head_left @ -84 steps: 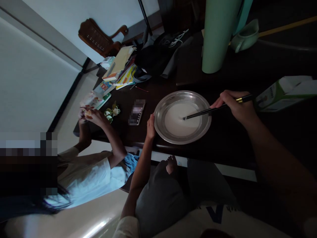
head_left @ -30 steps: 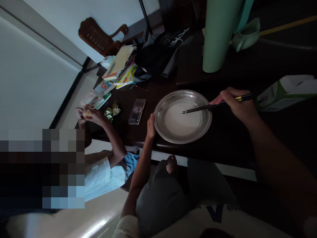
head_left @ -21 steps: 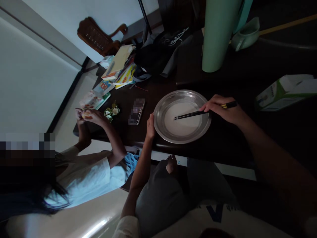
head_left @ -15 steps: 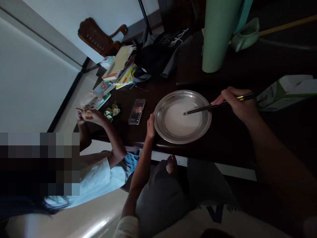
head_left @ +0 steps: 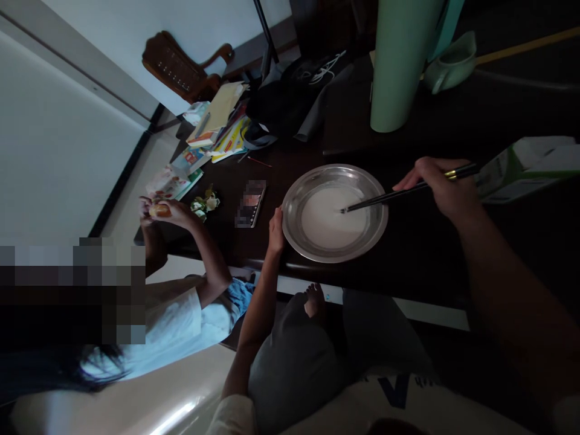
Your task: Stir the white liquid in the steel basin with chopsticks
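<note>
A round metal basin [head_left: 335, 255] stands on the dark table near its front edge. White liquid [head_left: 330, 223] covers its bottom. My left hand [head_left: 276, 232] grips the basin's left rim, with the fingers partly hidden at its side. In my right hand [head_left: 441, 184] is a pair of black chopsticks [head_left: 403, 194] with gold bands, held slanting over the right rim. Their tips are in the white liquid near the middle of the basin.
A tall green cylinder [head_left: 399, 72] and a green pitcher [head_left: 453, 63] stand behind. A green-and-white carton [head_left: 521, 172] is at right. Left are a phone [head_left: 251, 204], white flowers [head_left: 206, 202] and books [head_left: 217, 118]. Another person's hands [head_left: 165, 211] hold an orange-brown food item.
My right hand has shifted slightly to the right, drawing the chopstick tips a little right through the liquid. My left hand stays on the basin's rim.
</note>
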Motion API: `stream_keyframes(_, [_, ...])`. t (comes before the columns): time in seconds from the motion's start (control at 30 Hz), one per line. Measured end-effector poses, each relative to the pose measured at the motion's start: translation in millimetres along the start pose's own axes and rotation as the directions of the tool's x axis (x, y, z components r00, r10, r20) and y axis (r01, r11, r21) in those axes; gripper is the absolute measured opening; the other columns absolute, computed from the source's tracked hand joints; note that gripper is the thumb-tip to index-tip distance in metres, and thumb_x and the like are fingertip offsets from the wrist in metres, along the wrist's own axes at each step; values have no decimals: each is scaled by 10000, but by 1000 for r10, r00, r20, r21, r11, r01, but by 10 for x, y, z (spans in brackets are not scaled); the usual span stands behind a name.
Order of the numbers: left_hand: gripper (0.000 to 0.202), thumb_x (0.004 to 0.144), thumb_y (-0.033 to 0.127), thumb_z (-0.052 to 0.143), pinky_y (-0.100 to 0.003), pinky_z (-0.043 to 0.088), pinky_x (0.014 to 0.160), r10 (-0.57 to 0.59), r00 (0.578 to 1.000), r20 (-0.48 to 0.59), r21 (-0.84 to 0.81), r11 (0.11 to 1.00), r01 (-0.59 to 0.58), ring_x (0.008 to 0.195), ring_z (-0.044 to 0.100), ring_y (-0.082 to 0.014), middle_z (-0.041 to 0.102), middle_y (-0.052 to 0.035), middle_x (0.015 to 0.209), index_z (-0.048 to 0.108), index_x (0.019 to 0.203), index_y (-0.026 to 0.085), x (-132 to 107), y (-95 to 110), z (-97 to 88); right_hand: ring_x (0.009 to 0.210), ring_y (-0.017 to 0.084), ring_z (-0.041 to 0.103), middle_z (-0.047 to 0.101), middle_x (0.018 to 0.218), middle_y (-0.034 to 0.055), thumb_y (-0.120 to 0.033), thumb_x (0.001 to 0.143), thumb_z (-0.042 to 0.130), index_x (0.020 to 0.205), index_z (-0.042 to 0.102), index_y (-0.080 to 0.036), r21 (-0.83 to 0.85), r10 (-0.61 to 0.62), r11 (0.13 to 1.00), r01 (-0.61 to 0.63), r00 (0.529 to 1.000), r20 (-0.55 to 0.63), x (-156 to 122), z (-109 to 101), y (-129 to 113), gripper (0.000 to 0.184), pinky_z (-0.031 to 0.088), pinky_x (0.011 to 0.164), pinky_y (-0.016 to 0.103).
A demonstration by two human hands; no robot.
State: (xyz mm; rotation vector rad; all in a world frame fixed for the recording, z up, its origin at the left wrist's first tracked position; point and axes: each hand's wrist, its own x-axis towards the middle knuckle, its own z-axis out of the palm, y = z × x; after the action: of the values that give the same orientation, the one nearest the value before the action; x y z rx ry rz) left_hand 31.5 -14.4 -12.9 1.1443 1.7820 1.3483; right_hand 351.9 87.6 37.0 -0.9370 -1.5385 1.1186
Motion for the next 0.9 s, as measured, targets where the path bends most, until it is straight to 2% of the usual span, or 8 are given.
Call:
stream_keyframes(0.13, [579, 960, 575, 376, -338, 465, 1031, -8, 1000, -17, 14, 1000, 8, 1153, 637, -244, 735, -85, 1158, 714, 1155, 147, -2, 3, 7, 703, 174, 690, 737, 688, 25, -290, 908, 566, 585, 669, -228, 33, 37, 999, -43, 986, 165, -36, 58, 1, 345, 505, 749, 347])
stream_keyframes(0.23, [592, 949, 600, 388, -349, 467, 1025, -10, 1000, -18, 11, 1000, 10, 1134, 641, -247, 742, -80, 1129, 714, 1154, 151, 6, -2, 23, 839, 204, 680, 771, 812, 21, -288, 858, 631, 675, 718, -255, -66, -19, 997, 35, 973, 229, -34, 93, 61, 205, 497, 808, 371])
stream_keyframes(0.33, [625, 928, 639, 400, -358, 466, 1025, 1, 1000, -14, 7, 1000, -1, 1123, 642, -250, 739, -81, 1136, 714, 1149, 145, 19, -22, 27, 828, 208, 680, 764, 786, 21, -300, 881, 605, 666, 716, -260, -108, -59, 992, 72, 992, 116, -1, 42, 89, 245, 485, 816, 386])
stream_keyframes(0.43, [659, 920, 663, 384, -357, 473, 1014, 9, 1000, -9, 13, 1000, -8, 1120, 641, -251, 738, -83, 1140, 711, 1158, 143, 29, -44, 20, 682, 188, 684, 721, 659, 24, -351, 928, 546, 574, 665, -241, -32, -44, 999, 44, 999, 9, 16, -18, 56, 389, 494, 749, 377])
stream_keyframes(0.53, [657, 921, 664, 377, -347, 479, 1003, 11, 1000, -12, 31, 999, -10, 1105, 647, -245, 741, -81, 1126, 715, 1151, 150, 31, -49, 11, 630, 182, 676, 708, 624, 18, -366, 923, 552, 550, 645, -238, 30, -8, 1000, 5, 996, 88, -6, 12, 25, 405, 503, 710, 371])
stream_keyframes(0.67, [657, 914, 672, 386, -344, 474, 1014, 22, 1000, 1, 24, 999, -22, 1128, 641, -245, 740, -76, 1134, 711, 1166, 159, 27, -46, 3, 806, 208, 667, 765, 781, 20, -323, 871, 621, 648, 703, -259, -65, -28, 997, 45, 972, 235, -33, 116, 59, 246, 499, 798, 390])
stream_keyframes(0.8, [676, 907, 683, 390, -363, 465, 1036, 23, 1000, 0, 6, 1000, -23, 1148, 637, -256, 730, -86, 1171, 707, 1177, 151, 25, -61, -3, 862, 222, 633, 774, 811, 24, -309, 897, 592, 686, 723, -271, -160, -80, 982, 102, 987, 142, -8, 77, 93, 252, 476, 830, 414])
stream_keyframes(0.9, [678, 908, 680, 392, -372, 450, 1057, 32, 999, 4, 2, 999, -32, 1179, 622, -260, 715, -91, 1212, 699, 1189, 145, 23, -73, -12, 735, 199, 660, 729, 681, 26, -327, 931, 552, 595, 675, -246, -78, -63, 995, 65, 998, 26, 7, 8, 70, 367, 479, 794, 403])
